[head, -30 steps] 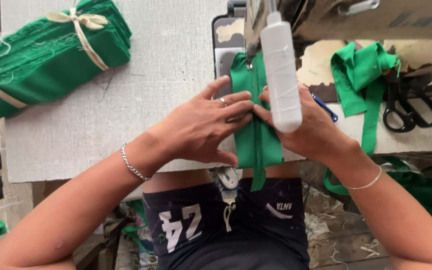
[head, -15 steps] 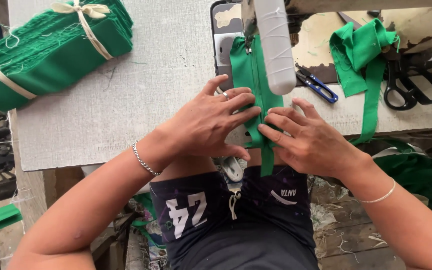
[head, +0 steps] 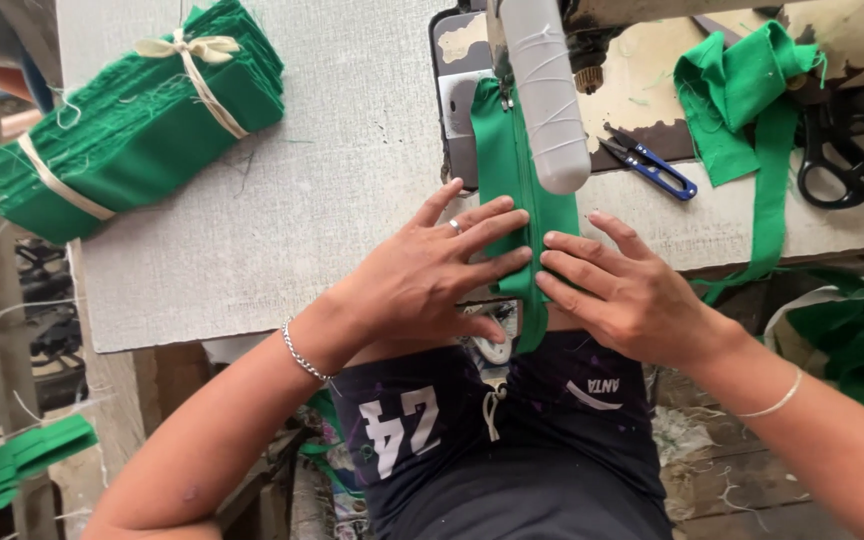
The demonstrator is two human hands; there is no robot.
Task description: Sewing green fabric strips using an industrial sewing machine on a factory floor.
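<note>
Hands slid back — green strip (head: 512, 180) overhangs table edge (head: 252, 330).

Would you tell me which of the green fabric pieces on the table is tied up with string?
The flat stack at the table's far left, bound by two pale ties. The strip under both hands and the crumpled piece by the scissors are loose.

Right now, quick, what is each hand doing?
Left hand: open, fingers flat, pressing on the green cloth strip.
Right hand: open, fingers flat, pressing on the same strip.
</note>
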